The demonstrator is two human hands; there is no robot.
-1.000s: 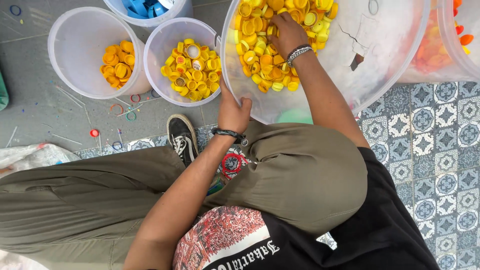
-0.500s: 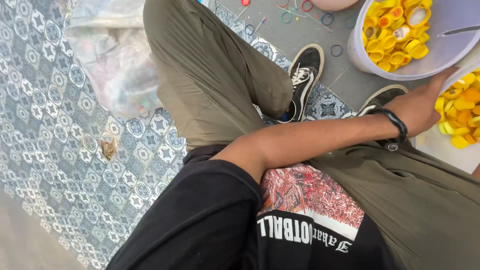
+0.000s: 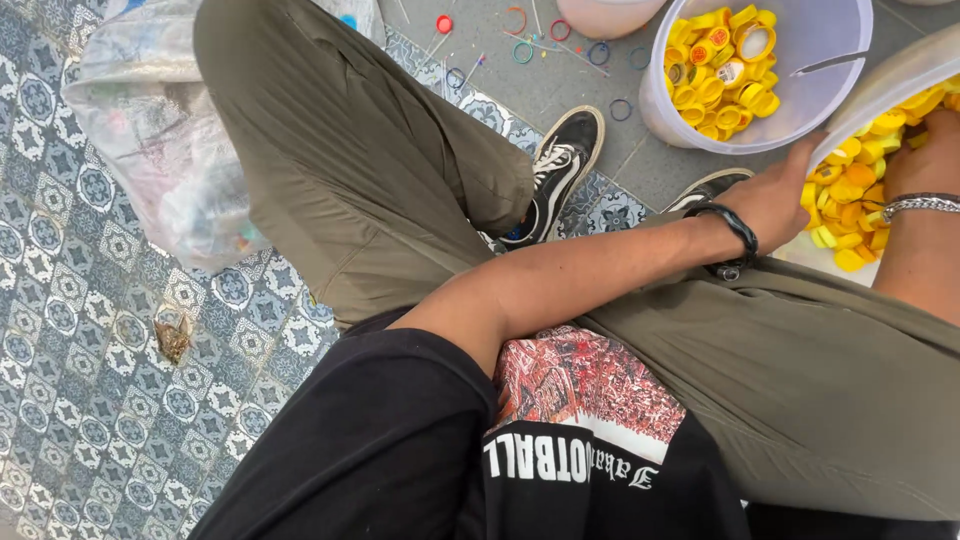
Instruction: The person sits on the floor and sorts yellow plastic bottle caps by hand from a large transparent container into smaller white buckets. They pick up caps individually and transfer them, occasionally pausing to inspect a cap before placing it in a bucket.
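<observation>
Two hands are seen: the left hand (image 3: 775, 200) grips the tub's rim (image 3: 880, 85); the right hand (image 3: 925, 160) is sunk in yellow caps (image 3: 850, 215), its grip hidden.

Home floor workplace: patterned tiles (image 3: 90, 330), tubs of bottle caps (image 3: 725, 70).

Glossy plastic caps (image 3: 722, 72), translucent tub (image 3: 830, 40)
</observation>
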